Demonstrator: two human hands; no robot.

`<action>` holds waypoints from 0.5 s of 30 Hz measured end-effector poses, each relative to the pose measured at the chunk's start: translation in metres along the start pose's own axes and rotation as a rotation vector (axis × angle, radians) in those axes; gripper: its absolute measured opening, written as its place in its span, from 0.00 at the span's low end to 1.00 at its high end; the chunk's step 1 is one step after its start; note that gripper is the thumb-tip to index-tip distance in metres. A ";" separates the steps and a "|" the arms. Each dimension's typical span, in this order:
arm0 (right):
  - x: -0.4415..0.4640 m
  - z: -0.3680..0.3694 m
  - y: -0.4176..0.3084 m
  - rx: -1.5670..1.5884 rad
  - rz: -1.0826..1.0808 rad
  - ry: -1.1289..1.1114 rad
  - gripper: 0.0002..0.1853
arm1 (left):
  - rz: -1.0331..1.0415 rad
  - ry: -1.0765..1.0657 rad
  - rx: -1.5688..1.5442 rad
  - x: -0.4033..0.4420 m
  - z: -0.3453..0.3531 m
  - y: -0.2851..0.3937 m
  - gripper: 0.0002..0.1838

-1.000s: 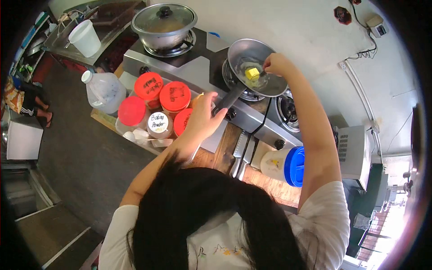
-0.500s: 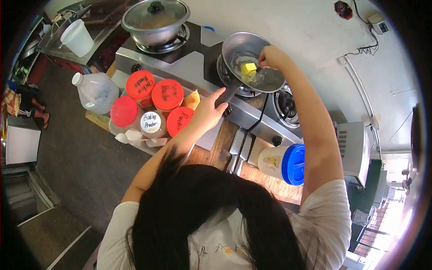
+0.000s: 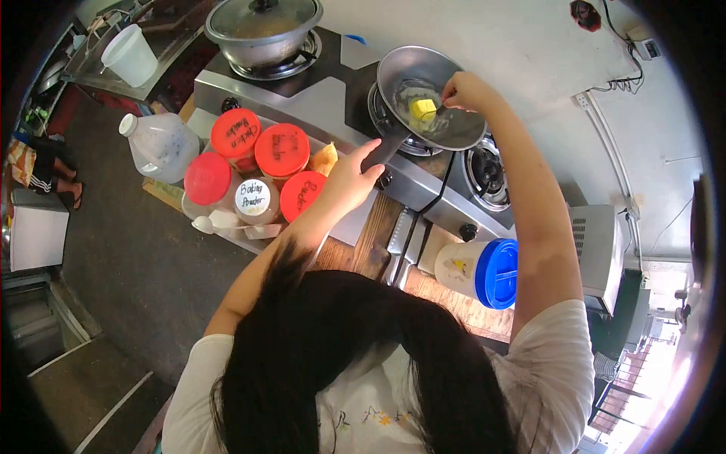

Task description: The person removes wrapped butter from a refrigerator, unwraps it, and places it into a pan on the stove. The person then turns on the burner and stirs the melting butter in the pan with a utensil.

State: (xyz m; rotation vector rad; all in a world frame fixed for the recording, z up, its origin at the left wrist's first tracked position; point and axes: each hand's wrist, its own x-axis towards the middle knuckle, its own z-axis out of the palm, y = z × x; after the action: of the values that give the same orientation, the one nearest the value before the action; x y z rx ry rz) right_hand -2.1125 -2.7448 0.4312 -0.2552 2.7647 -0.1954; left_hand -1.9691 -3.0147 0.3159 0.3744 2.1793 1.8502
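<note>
A grey frying pan [image 3: 470,130] sits tilted over the middle burner. My left hand [image 3: 349,183] is closed around the end of its dark handle [image 3: 395,142], index finger and thumb on either side. Inside the pan, a yellow block of butter [image 3: 423,110] lies in a shiny melted patch. My right hand [image 3: 467,92] reaches over the pan's right rim, fingers pinched on a thin dark utensil whose end is at the butter. The fingers hide most of that utensil, so its kind is unclear.
A lidded pot [image 3: 265,34] stands on the left burner. Red-lidded jars [image 3: 281,150], a baking powder jar [image 3: 255,198] and a plastic jug [image 3: 160,147] crowd the front left. A blue-lidded tub [image 3: 495,274] lies at right. Another person's legs [image 3: 68,181] show far left.
The pan has tipped slightly, and its view sits a little further right. The butter stays in the pan near my right hand; both hands keep their grips.
</note>
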 end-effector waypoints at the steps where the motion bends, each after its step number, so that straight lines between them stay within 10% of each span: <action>1: 0.000 0.000 0.001 0.004 -0.009 0.002 0.07 | -0.036 -0.017 -0.005 0.000 -0.001 0.003 0.27; 15: -0.045 0.027 0.021 0.088 0.108 0.468 0.13 | 0.102 0.082 0.092 0.002 0.002 -0.008 0.26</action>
State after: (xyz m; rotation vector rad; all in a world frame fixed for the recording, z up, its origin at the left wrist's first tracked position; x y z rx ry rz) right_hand -2.0644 -2.7181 0.4174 -0.0373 3.2096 -0.3918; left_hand -1.9710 -3.0137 0.3073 0.4436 2.3471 1.8524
